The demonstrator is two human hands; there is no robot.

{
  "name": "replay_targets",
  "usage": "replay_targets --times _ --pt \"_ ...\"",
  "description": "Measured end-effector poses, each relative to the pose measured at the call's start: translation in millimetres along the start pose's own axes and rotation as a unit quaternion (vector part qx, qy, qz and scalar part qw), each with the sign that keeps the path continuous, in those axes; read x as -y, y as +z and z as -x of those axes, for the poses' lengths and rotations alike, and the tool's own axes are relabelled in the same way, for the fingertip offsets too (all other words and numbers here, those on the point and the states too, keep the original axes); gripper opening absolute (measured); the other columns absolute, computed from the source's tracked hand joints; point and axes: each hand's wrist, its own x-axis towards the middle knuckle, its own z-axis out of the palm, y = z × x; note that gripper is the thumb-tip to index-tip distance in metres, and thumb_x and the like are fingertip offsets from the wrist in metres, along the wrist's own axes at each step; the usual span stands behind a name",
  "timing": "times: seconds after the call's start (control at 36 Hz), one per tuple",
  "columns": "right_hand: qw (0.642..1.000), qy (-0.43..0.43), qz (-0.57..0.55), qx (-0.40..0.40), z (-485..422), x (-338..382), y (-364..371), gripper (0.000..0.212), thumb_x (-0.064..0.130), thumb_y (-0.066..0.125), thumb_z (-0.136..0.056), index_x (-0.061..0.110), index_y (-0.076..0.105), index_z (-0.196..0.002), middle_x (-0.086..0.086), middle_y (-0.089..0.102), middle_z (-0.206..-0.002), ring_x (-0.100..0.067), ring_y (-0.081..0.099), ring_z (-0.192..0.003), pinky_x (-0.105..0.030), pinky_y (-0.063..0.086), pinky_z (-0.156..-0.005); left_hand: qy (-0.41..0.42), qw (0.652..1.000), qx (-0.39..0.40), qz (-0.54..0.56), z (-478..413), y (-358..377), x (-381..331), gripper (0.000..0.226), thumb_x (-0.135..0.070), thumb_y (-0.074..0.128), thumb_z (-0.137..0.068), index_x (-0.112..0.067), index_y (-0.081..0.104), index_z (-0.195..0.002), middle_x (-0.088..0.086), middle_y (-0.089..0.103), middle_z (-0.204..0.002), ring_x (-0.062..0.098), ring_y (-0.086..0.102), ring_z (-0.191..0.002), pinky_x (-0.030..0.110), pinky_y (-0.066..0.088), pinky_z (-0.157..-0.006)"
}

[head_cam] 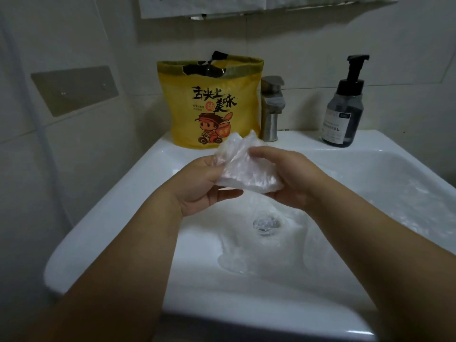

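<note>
Wrap (249, 171) is gripped over the sink (98, 218), left hand (199, 186) at 9 o'clock, right hand (288, 176) at 3; spreading probably follows.

Close together, left hand (197, 187) and right hand (292, 180) (fingers (262, 153) curled).

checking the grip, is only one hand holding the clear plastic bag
No, both the left hand and the right hand grip the crumpled clear plastic bag above the white sink.
</note>
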Motion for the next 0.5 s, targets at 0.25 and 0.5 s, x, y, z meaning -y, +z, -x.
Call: replay_targets --times 0.25,0.5 --pt "0.979 -0.080 0.185 -0.001 -0.8 -4.2 -1.5 0.072 0.007 0.074 -0.079 0.015 0.037 -0.140 -0.007 0.058 -0.110 -0.030 0.065 -0.095 -0.044 0.056 -0.086 -0.036 0.999 0.000 -0.009 -2.2 -3.3 0.2 0.081 -0.053 0.083 -0.063 -0.010 0.059 -0.128 0.016 0.064 -0.126 0.033 0.061 -0.118 0.054 0.045 -0.103" --pt "0.999 -0.012 0.030 0.038 -4.7 -4.9 -2.5 0.110 0.016 0.079 -0.067 0.024 0.011 -0.152 -0.014 0.047 -0.136 -0.037 0.055 -0.115 -0.048 0.053 -0.087 0.050 0.982 -0.178 0.024 -12.6 -10.3 1.7 0.023 -0.010 0.060 -0.094 -0.002 0.061 -0.115 0.018 0.069 -0.112 0.024 0.069 -0.096 0.032 0.058 -0.078"
